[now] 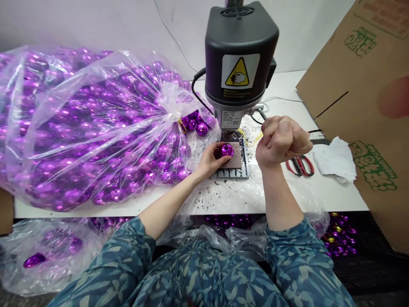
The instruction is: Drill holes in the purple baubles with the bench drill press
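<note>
A shiny purple ball ornament (227, 150) with a dark hole in its top sits on a square brown board (235, 160) on the metal base of a small drill press (241, 47). My left hand (212, 158) grips the ornament from the left, thumb in front and fingers behind. Directly above it is the press's chuck (227, 135). To the right, my right hand (283, 140) is raised in a fist around the press's feed lever (262, 113); most of the lever is hidden inside the fist.
A big clear bag (96, 128) of purple balls fills the left, with loose balls (202, 128) beside its tied neck. Red-handled scissors (300, 165), white tissue (334, 160) and a cardboard box (361, 85) stand right. Dark shavings litter the white table (338, 198).
</note>
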Demonstrator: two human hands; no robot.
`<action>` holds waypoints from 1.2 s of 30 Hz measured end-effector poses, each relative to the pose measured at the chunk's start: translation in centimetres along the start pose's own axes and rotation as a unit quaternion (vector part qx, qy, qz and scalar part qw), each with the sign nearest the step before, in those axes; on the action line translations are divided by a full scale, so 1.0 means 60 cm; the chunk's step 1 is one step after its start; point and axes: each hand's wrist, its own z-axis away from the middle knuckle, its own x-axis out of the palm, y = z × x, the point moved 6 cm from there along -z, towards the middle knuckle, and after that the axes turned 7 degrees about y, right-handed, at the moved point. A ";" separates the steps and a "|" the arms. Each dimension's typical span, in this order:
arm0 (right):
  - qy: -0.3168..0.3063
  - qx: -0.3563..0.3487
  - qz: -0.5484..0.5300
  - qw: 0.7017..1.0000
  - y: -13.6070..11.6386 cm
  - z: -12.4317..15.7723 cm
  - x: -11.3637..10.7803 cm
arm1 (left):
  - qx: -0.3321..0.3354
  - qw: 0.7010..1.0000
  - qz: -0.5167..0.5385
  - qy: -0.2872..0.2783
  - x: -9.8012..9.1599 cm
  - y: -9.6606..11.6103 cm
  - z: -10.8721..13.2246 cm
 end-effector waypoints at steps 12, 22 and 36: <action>-0.005 0.030 0.023 0.999 -0.006 -0.026 0.019 | 0.009 1.000 -0.009 0.002 0.001 0.005 -0.004; -0.047 0.109 0.077 0.990 0.012 -0.086 0.078 | 0.129 0.962 -0.073 -0.228 0.012 0.094 0.196; -0.031 0.094 0.118 0.988 0.019 -0.078 0.070 | 0.042 0.969 -0.221 0.106 -0.110 0.033 -0.078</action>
